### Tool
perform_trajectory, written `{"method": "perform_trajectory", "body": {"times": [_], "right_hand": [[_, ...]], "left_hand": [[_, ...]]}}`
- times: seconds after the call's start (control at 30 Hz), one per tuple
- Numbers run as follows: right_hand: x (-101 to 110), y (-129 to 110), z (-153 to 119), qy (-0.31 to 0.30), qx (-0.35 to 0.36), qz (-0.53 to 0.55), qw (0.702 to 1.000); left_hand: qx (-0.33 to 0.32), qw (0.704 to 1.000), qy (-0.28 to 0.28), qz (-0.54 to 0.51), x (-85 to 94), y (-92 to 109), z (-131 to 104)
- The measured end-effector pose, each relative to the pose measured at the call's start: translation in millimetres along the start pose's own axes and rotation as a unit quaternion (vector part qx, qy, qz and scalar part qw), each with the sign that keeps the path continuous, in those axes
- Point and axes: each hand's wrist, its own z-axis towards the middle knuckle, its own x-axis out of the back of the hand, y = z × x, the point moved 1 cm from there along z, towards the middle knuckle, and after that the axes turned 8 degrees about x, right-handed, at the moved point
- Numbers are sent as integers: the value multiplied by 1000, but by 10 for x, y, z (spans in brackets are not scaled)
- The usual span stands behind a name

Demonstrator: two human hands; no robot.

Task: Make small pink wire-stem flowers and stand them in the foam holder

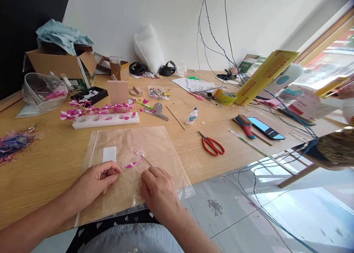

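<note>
A clear zip bag (155,140) lies flat at the table's front edge, with a white label (109,154) on it. Over its left part my left hand (101,177) is loosely closed, thumb near forefinger, and nothing shows between them. My right hand (160,188) is closed on a thin wooden stick (136,168) whose far end touches a small pink petal (129,166). Another thin stick (148,160) lies just beyond its knuckles, against a pale, glossy patch of glue (139,153). The right fingertips are hidden from view.
Behind the bag, a white foam rack (106,121) holds pink wire-stemmed flowers (106,108). Farther right are a glue bottle (191,116), red-handled scissors (212,145), a brush (245,126) and a phone (266,127). Blue cables (256,194) hang past the table's right edge.
</note>
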Motion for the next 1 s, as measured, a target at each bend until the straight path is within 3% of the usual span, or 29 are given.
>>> {"method": "perform_trajectory", "body": {"times": [0.17,0.3,0.43,0.8,1.0], "right_hand": [[-58,-13,45,-49,5,-5,999],[-39,23,95,-72,-7,-2,997],[-3,46,117,-83,-20,1,996],[12,48,104,-95,-53,3,994],[-8,41,90,-81,-44,-1,996]], "left_hand": [[-10,997,37,72,15,50,-40],[-52,978,97,176,40,105,-90],[-88,965,125,212,54,94,-95],[-90,948,119,281,77,76,-110],[-131,931,120,319,53,96,-41]]}}
